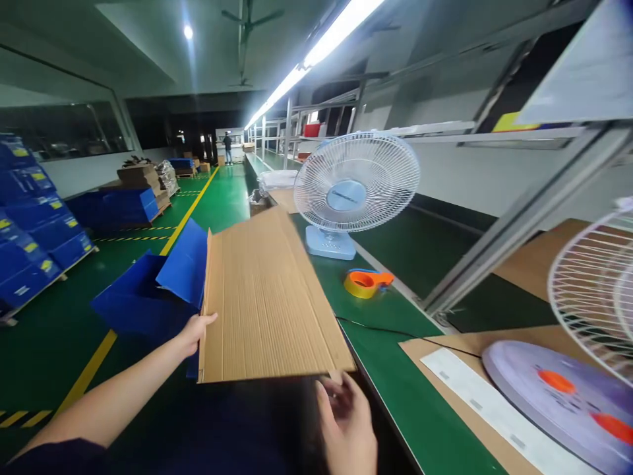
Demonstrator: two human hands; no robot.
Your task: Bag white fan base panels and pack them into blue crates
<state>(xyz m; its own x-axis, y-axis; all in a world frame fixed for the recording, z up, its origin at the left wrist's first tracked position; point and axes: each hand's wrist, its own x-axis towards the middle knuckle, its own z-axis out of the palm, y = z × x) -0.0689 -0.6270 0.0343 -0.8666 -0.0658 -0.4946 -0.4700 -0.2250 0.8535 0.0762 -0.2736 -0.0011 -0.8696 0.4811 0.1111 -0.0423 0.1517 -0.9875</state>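
A flat brown corrugated cardboard carton (pixel 270 303) fills the centre of the frame, tilted, its folded edge to the left and its lower edge near the bottom middle. The left hand (pixel 194 335) holds that folded edge, its fingers closed around the cardboard with the thumb on top. The right hand (pixel 349 422), bottom centre-right, is at the carton's lower right corner, fingers half curled and somewhat apart from the thumb; whether they grip the corner cannot be told. Left of the carton, just beside it, is an open blue box (pixel 143 300). On the green surface (pixel 376 359) right of centre stand a light-blue desk fan (pixel 357 191) and, nearer, an orange tape dispenser (pixel 363 282) with a yellow roll. At the lower right, a second fan's round lavender base (pixel 554 396) overlaps a white strip (pixel 475 399) on brown cardboard.
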